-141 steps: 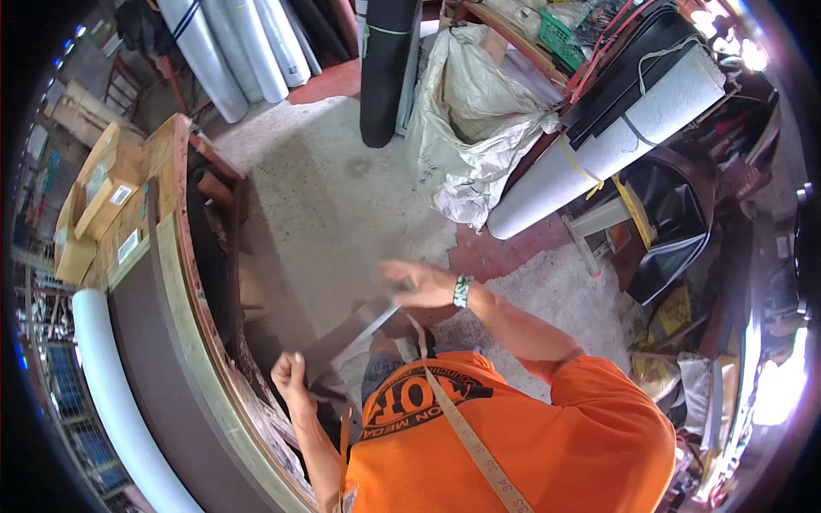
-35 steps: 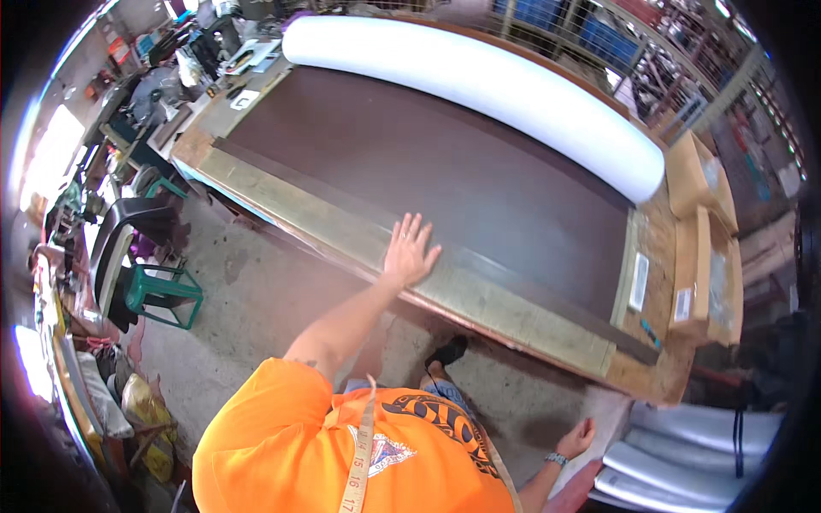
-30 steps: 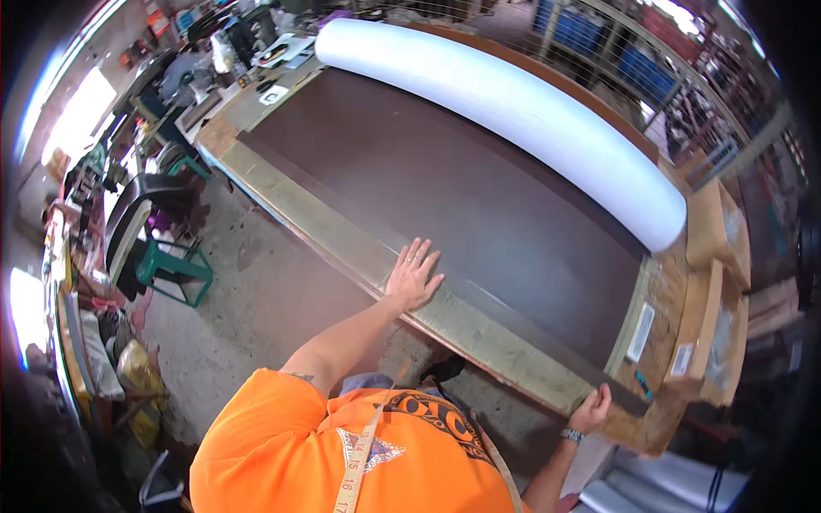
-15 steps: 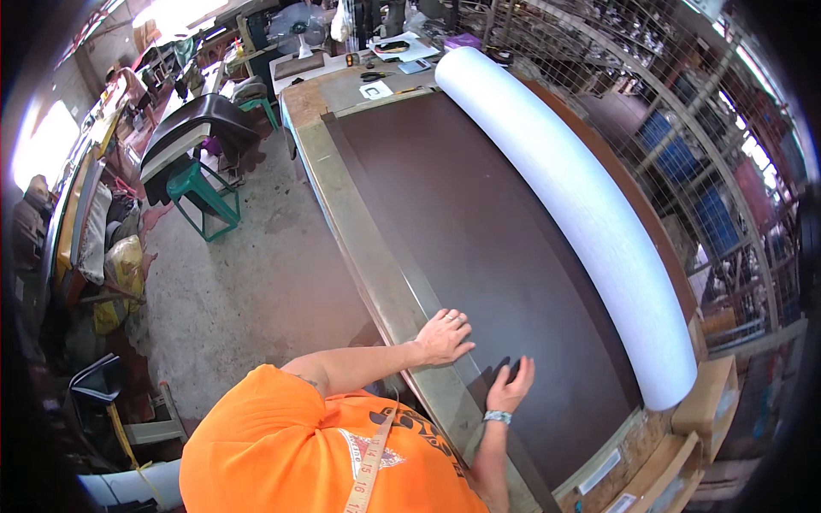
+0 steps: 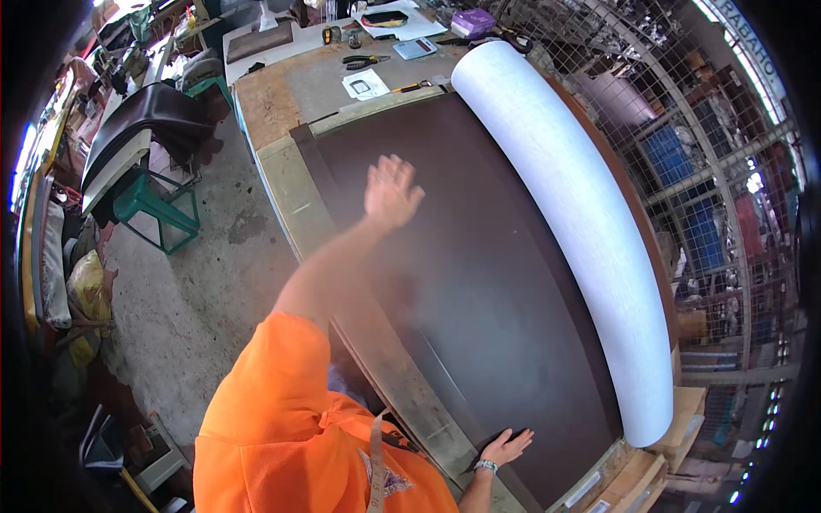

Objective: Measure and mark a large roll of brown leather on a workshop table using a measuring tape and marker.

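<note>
A dark brown sheet point(image 5: 513, 342) lies on the long workbench point(image 5: 263, 101), with a white roll point(image 5: 556, 214) along its far right side. My left hand point(image 5: 392, 190) is stretched forward over the upper part of the sheet, fingers spread and empty, slightly blurred; whether it touches cannot be told. My right hand point(image 5: 507, 446) lies flat on the sheet near the bottom, fingers out. A long straight strip point(image 5: 312, 159) runs along the sheet's left edge, beside a greenish board point(image 5: 282, 173). A measuring tape point(image 5: 376, 462) hangs over my orange shirt.
Pliers point(image 5: 363, 60), a white paper point(image 5: 366, 85) and a purple box point(image 5: 472, 22) sit at the bench's far end. A green stool point(image 5: 156, 209) stands on the left near dark molded pieces point(image 5: 145, 115). Cardboard boxes point(image 5: 631, 483) are at lower right; wire mesh point(image 5: 701, 214) borders the right.
The view has turned further along the bench. My left hand has moved from the near strip far forward over the sheet. My right hand has dropped lower and now lies flat on it.
</note>
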Demonstrator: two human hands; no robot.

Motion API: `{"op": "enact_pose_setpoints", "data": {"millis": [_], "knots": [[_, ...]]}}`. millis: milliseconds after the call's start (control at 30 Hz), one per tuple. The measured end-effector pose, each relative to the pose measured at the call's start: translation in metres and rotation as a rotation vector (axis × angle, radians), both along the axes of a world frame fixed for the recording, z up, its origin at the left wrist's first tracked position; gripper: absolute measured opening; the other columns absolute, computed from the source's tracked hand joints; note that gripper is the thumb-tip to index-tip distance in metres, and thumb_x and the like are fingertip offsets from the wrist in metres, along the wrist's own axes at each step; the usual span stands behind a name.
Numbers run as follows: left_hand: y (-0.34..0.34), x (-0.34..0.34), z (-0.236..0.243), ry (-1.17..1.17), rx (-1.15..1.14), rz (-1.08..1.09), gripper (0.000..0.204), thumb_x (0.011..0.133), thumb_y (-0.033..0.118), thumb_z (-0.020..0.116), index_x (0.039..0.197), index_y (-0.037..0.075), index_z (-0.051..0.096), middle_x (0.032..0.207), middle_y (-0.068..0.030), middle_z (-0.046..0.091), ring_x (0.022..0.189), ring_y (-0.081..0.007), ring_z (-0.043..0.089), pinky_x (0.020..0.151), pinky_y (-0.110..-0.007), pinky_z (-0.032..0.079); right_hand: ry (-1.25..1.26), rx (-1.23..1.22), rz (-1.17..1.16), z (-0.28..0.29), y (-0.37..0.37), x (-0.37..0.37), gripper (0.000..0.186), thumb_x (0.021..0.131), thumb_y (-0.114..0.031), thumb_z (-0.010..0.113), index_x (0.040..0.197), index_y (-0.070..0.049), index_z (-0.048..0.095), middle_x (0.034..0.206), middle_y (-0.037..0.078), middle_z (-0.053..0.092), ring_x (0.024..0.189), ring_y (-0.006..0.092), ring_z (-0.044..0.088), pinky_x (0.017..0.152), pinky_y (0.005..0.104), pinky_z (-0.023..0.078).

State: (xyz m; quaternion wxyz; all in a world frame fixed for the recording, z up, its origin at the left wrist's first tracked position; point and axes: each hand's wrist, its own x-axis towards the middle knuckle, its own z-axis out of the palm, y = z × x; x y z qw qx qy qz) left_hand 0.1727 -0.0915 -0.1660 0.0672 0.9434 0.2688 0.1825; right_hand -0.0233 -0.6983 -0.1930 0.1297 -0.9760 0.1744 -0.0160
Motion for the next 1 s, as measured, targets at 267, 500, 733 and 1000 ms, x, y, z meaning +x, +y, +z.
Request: {"op": "enact_pose_setpoints", "data": {"millis": [267, 500, 733, 1000], "knots": [[0.12, -0.021, -0.008, 0.215, -0.068, 0.264, 0.091, 0.097, 0.075, 0.029, 0.164, 0.014, 0.015, 0.167, -0.0287, 0.007, 0.155, -0.0467, 0.0, 0.124, -0.058, 0.001, 0.059, -0.118, -0.114, -0.011, 0.023, 0.003, 0.074, 0.107, -0.054, 0.034, 0.159, -0.002, 0.026, 0.167, 0.018, 0.022, 0.154, 0.0371, 0.019, 0.123, 0.0552, 0.018], [0.125, -0.015, 0.024, 0.406, -0.058, 0.204, 0.101, 0.091, 0.081, 0.035, 0.162, 0.009, 0.022, 0.161, -0.0364, 0.018, 0.15, -0.0541, 0.012, 0.119, -0.068, 0.011, -0.073, -0.169, -0.119, 0.011, 0.051, 0.001, 0.069, 0.105, -0.05, 0.043, 0.154, -0.002, 0.039, 0.161, 0.019, 0.036, 0.149, 0.0398, 0.031, 0.119, 0.0561, 0.027], [0.125, -0.029, 0.02, 0.287, -0.08, 0.249, 0.101, 0.086, 0.085, 0.04, 0.164, 0.025, 0.018, 0.165, -0.0317, 0.008, 0.152, -0.0534, 0.0, 0.119, -0.069, 0.003, -0.085, -0.152, -0.101, 0.035, 0.066, 0.001, 0.072, 0.104, -0.054, 0.043, 0.152, -0.001, 0.042, 0.159, 0.023, 0.037, 0.147, 0.042, 0.034, 0.117, 0.0577, 0.03], [0.117, -0.04, 0.058, 0.281, -0.115, 0.23, 0.099, 0.086, 0.081, 0.048, 0.16, 0.019, 0.029, 0.164, -0.032, 0.013, 0.151, -0.0552, 0.007, 0.117, -0.073, 0.006, -0.322, -0.174, 0.115, 0.036, 0.067, 0.014, 0.056, 0.102, -0.034, 0.056, 0.144, 0.003, 0.049, 0.151, 0.022, 0.048, 0.141, 0.0403, 0.042, 0.116, 0.0519, 0.033]]}}
